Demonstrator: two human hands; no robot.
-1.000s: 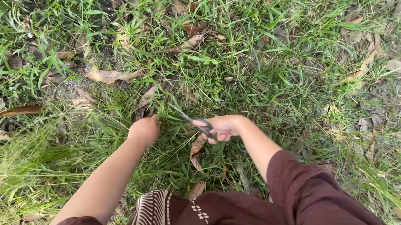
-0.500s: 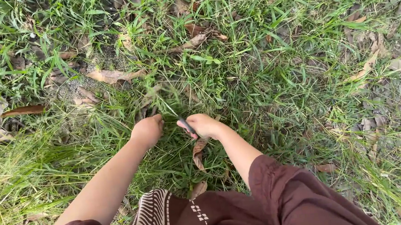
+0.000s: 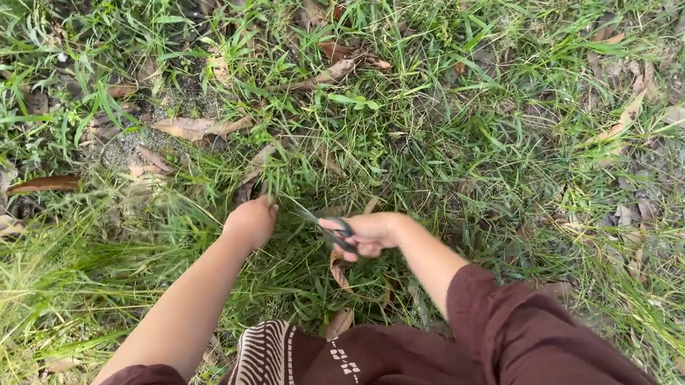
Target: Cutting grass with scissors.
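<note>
Head view: it looks down at two bare arms over green grass.
Left hand (image 3: 251, 223): it is closed in a fist around a tuft of grass (image 3: 266, 188). The tuft comes out at the top of the fist.
Right hand (image 3: 371, 234): its fingers are curled shut through the handles of the scissors (image 3: 322, 225).
Scissors: the handles sit in the right hand. The thin blades point up and to the left, toward the left fist.
Blades: I cannot tell how wide they are open; they look thin and close together.
Blade tips: they are just beside the left hand, near the bottom of the tuft.
Long line of the scissors: it slants from the right hand up to the left hand.
Which hand is nearer the tuft: the left hand, because it holds it. The right hand is a little apart, to the right and lower.
Dry leaf (image 3: 339, 272): brown, on the ground just below the right hand.
Clothes: dark red sleeves (image 3: 539, 333) and a striped cloth (image 3: 265, 382) at the bottom.
</note>
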